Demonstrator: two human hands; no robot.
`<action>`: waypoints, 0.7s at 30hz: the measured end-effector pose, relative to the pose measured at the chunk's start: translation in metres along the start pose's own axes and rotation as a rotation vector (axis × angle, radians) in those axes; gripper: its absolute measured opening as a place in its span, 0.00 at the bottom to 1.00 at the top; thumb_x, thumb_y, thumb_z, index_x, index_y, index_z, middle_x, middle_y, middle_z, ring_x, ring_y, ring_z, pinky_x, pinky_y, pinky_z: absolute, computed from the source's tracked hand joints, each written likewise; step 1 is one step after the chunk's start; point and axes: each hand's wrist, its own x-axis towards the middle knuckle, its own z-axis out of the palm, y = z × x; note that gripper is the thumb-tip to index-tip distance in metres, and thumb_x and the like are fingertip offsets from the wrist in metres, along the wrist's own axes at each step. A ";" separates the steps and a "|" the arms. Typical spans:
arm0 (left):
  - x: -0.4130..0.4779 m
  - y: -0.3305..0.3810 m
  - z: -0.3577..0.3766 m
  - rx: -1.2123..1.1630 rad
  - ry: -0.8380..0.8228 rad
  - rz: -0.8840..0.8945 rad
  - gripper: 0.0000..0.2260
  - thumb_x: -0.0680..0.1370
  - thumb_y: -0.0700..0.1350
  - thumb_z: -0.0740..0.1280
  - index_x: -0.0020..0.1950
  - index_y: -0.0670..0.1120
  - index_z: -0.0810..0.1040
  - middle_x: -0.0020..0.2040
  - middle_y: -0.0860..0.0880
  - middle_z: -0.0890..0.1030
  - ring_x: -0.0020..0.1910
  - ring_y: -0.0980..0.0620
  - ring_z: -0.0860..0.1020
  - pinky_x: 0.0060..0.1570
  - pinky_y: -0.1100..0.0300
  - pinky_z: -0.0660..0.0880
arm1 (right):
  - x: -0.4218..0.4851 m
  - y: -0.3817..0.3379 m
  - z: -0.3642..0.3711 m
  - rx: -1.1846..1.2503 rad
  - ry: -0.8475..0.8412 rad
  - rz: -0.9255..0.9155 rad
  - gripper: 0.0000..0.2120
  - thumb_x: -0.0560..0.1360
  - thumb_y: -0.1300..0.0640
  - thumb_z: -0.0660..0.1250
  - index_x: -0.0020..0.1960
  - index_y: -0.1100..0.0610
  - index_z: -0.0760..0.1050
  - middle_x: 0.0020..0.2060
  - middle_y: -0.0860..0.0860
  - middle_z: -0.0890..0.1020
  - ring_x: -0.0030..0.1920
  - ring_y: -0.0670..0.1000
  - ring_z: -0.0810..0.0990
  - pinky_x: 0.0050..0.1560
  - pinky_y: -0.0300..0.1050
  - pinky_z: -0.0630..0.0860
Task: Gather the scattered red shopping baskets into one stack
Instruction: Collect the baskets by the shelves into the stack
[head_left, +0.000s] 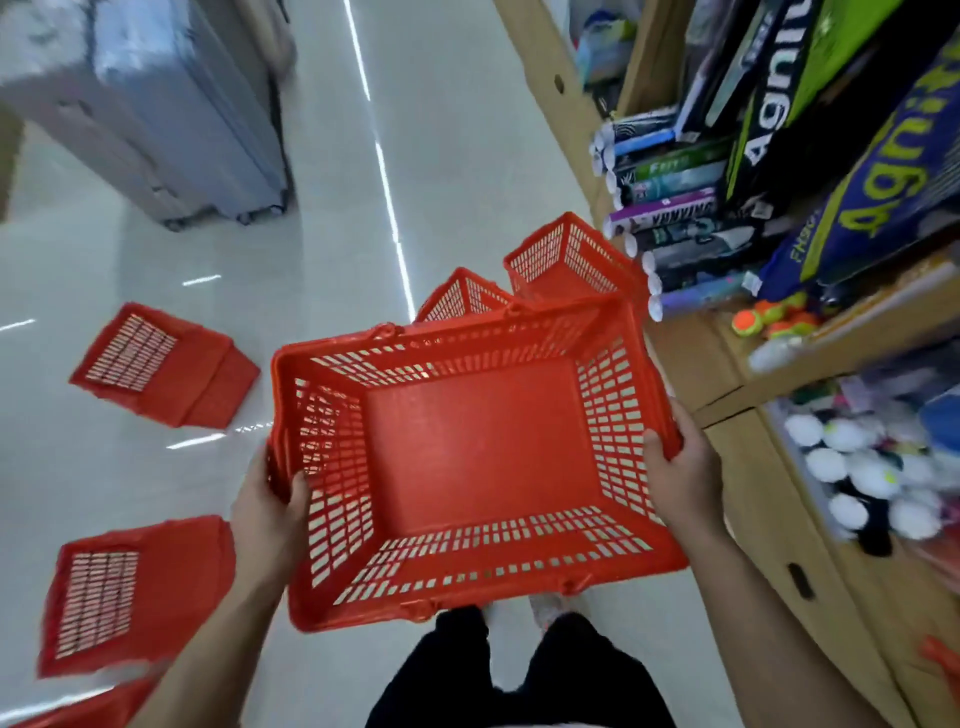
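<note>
I hold an empty red shopping basket (478, 447) upright in front of me, above the floor. My left hand (270, 509) grips its left rim and my right hand (680, 467) grips its right rim. Beyond it, two more red baskets stand on the floor: one (465, 296) partly hidden behind the held basket, another (566, 260) next to the shelf. Two baskets lie overturned on the left, one further off (166, 364) and one nearer (135, 592). A red edge of another basket (88, 709) shows at the bottom left corner.
A wooden shelf unit (727, 374) on the right holds racket bags, shuttlecock tubes and balls. Grey suitcases (156, 114) stand at the upper left. The glossy white floor aisle (441, 130) runs ahead between them. My legs and a shoe (550, 610) show below the basket.
</note>
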 end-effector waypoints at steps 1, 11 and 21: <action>-0.013 0.000 -0.018 -0.004 0.050 -0.005 0.21 0.78 0.38 0.67 0.71 0.46 0.71 0.60 0.41 0.81 0.56 0.39 0.80 0.52 0.50 0.72 | -0.005 -0.015 -0.002 0.024 -0.022 -0.040 0.21 0.80 0.62 0.64 0.73 0.53 0.73 0.59 0.45 0.79 0.59 0.47 0.77 0.61 0.42 0.71; -0.191 -0.052 -0.138 -0.078 0.456 -0.255 0.24 0.79 0.39 0.66 0.75 0.48 0.67 0.68 0.42 0.76 0.65 0.42 0.74 0.62 0.56 0.66 | -0.060 -0.126 0.031 0.047 -0.331 -0.383 0.22 0.80 0.61 0.66 0.73 0.55 0.73 0.65 0.49 0.79 0.64 0.45 0.75 0.67 0.41 0.70; -0.371 -0.169 -0.235 -0.201 0.855 -0.641 0.22 0.79 0.39 0.66 0.74 0.47 0.69 0.63 0.43 0.79 0.59 0.42 0.77 0.55 0.54 0.68 | -0.239 -0.206 0.155 0.008 -0.732 -0.696 0.19 0.78 0.62 0.67 0.68 0.54 0.77 0.56 0.46 0.82 0.57 0.48 0.80 0.60 0.42 0.75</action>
